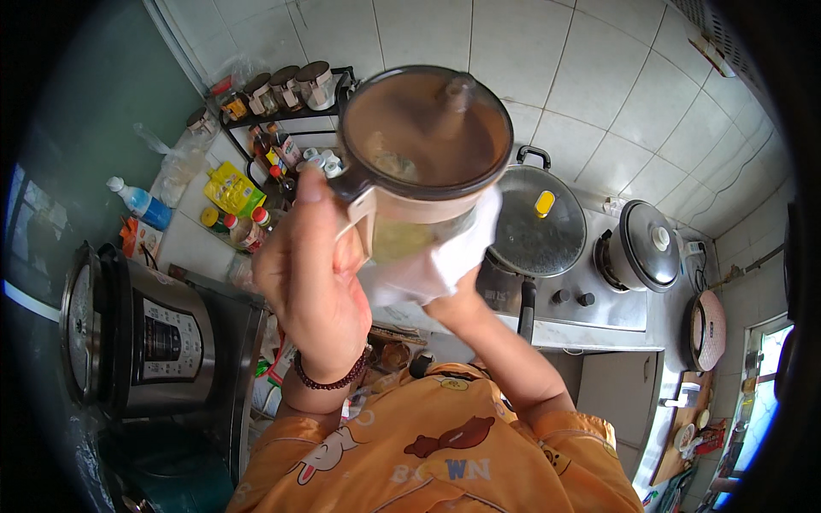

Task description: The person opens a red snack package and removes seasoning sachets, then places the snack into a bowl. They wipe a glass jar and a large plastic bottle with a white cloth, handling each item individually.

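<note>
Close to the camera is a clear seasoning jar (pixel 404 238) with a brown lid (pixel 410 138), a small knob on the lid and a beige collar. Its beige handle is in my left hand (pixel 321 269), with the thumb up near the lid's dark rim. My right hand (pixel 457 296) holds a white cloth (pixel 442 266) against the jar's side and underside. Most of the right hand's fingers are hidden behind the cloth. The jar looks tilted, its lid facing me; what it contains is unclear.
Behind the right forearm, a lidded frying pan (pixel 535 224) and a lidded pot (pixel 648 247) sit on the gas stove (pixel 616 311). Similar jars fill a black rack (pixel 288 115). Sauce bottles (pixel 244 232) stand below it. An electric pressure cooker (pixel 163 340) is at left.
</note>
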